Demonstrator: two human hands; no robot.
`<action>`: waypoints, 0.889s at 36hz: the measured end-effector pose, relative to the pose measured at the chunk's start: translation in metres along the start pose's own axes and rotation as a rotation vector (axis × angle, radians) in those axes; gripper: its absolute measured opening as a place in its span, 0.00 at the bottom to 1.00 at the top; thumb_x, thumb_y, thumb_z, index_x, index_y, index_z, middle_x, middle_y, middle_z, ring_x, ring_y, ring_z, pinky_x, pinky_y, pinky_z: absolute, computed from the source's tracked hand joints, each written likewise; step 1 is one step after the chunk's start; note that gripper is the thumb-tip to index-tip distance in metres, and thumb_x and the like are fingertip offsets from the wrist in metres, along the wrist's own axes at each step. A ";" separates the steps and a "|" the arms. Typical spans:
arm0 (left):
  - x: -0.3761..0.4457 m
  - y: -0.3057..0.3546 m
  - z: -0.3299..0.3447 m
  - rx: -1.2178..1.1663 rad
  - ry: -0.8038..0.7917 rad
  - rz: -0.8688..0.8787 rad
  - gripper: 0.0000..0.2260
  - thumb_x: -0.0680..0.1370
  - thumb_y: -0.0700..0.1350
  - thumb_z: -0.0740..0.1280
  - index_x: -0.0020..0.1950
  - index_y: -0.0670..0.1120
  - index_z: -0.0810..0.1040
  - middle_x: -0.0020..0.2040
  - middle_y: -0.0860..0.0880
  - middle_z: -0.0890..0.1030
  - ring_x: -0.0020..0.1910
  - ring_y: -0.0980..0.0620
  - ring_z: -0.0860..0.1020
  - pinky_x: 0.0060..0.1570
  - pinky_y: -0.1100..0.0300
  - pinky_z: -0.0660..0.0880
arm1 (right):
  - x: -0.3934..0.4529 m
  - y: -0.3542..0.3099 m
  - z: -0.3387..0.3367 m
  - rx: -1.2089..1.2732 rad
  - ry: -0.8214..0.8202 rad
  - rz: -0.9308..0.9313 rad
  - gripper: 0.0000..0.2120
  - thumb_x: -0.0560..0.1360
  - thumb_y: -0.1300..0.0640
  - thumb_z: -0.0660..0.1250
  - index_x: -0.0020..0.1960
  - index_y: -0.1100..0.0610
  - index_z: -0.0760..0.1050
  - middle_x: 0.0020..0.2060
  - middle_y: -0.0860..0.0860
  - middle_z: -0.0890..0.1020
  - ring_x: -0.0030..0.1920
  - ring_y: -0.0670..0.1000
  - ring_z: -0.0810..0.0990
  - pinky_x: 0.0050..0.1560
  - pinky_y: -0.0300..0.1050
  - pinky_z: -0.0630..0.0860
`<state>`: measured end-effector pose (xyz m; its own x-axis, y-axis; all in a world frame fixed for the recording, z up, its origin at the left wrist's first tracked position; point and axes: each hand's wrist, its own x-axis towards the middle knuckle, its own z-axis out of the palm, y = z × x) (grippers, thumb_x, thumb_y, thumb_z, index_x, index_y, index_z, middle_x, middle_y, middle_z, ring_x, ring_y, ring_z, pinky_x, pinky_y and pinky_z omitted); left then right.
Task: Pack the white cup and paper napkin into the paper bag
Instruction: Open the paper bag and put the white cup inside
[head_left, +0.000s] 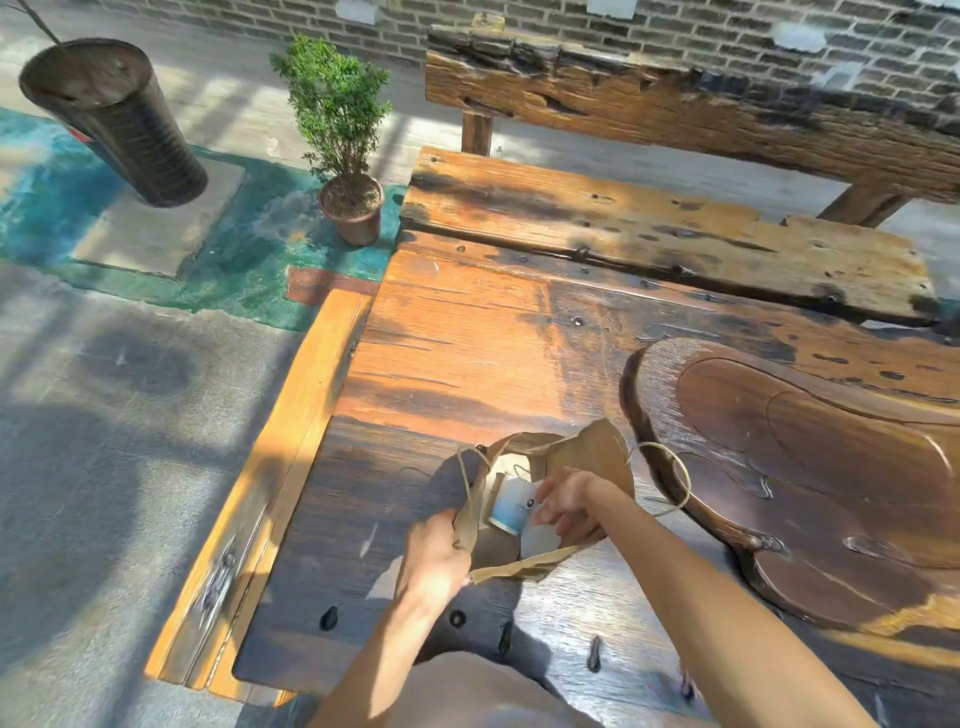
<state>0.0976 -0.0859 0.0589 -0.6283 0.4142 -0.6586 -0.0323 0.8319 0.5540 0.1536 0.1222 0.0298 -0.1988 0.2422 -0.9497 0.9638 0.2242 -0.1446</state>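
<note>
My left hand (436, 558) pinches the near edge of the brown paper bag (587, 457) on the wooden table (467, 353), holding its mouth apart — my right hand (569, 506) reaches inside, fingers closed on the paper napkin (540, 538) beside the white cup (511, 504). Both look light and crushable — the cup best held around its wall.

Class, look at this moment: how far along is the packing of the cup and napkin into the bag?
Done: the white cup already sits inside the open paper bag. In hand: the left hand holds the bag's edge open while the right hand reaches in beside a white sheet, probably the paper napkin. Left: letting go and withdrawing; whether the napkin is fully settled cannot be told.
</note>
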 end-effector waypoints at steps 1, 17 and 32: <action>0.000 -0.002 0.000 0.001 -0.006 -0.002 0.09 0.77 0.34 0.62 0.54 0.42 0.78 0.49 0.41 0.83 0.42 0.45 0.85 0.39 0.55 0.83 | 0.006 -0.001 -0.001 -0.029 0.040 -0.005 0.20 0.72 0.56 0.76 0.62 0.56 0.77 0.52 0.59 0.85 0.47 0.58 0.86 0.50 0.52 0.83; 0.004 -0.009 0.002 -0.036 -0.020 0.016 0.11 0.79 0.38 0.61 0.57 0.46 0.80 0.50 0.45 0.83 0.40 0.50 0.81 0.39 0.58 0.84 | 0.051 -0.002 -0.004 -0.569 0.191 -0.040 0.25 0.75 0.55 0.69 0.69 0.57 0.67 0.62 0.55 0.76 0.65 0.53 0.75 0.61 0.44 0.73; 0.017 -0.005 -0.016 -0.077 -0.134 0.038 0.06 0.78 0.46 0.67 0.53 0.47 0.80 0.45 0.53 0.81 0.40 0.57 0.80 0.32 0.73 0.75 | 0.101 -0.006 0.006 -0.674 0.133 -0.033 0.39 0.64 0.54 0.81 0.71 0.57 0.70 0.67 0.53 0.76 0.69 0.56 0.74 0.67 0.51 0.74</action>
<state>0.0744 -0.0886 0.0531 -0.5211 0.4945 -0.6957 -0.0733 0.7862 0.6137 0.1291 0.1401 -0.0667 -0.2880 0.3289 -0.8994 0.6441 0.7616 0.0723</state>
